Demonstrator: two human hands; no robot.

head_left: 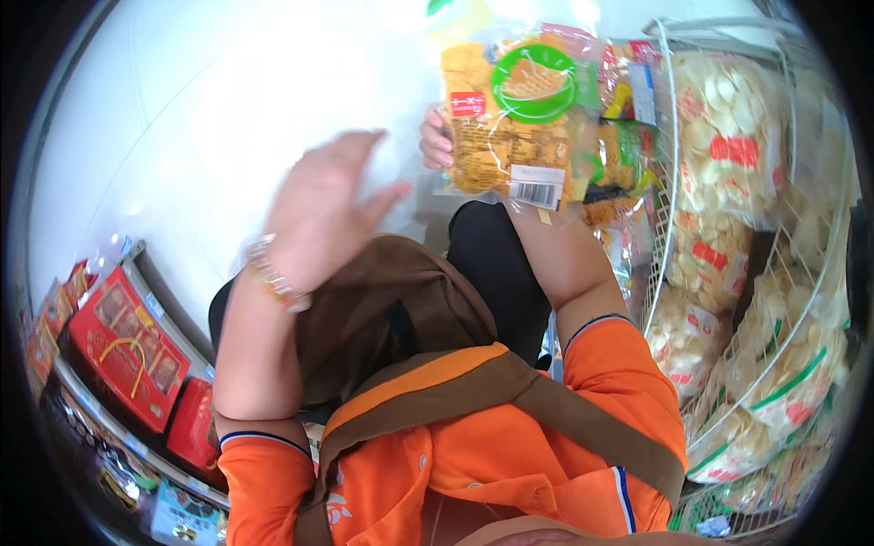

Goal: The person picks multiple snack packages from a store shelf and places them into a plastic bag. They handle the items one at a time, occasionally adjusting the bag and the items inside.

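Observation:
My right hand (pixel 437 140) holds a clear plastic packet of flat orange-brown food (pixel 505 147) up in front of me. Its fingertips show at the packet's left edge; the palm is hidden behind. On the packet are a round green label, a small red mark and a white barcode sticker. My left hand (pixel 328 198), slightly blurred and wearing a bracelet (pixel 270 273), is raised left of the packet, apart from it. Its thumb stands away from the fingers and nothing is in it. Below lies a brown bag (pixel 396 293) on my lap, its strap (pixel 423 389) across my chest.
Several colourful snack packets (pixel 625 150) lie just right of the held one. Along the right, a white wire basket (pixel 672 170) holds clear bags of pale round chips (pixel 730 130). At left, a red gift box (pixel 130 348) stands on a shelf (pixel 102 413). The floor (pixel 184 109) is white and glossy.

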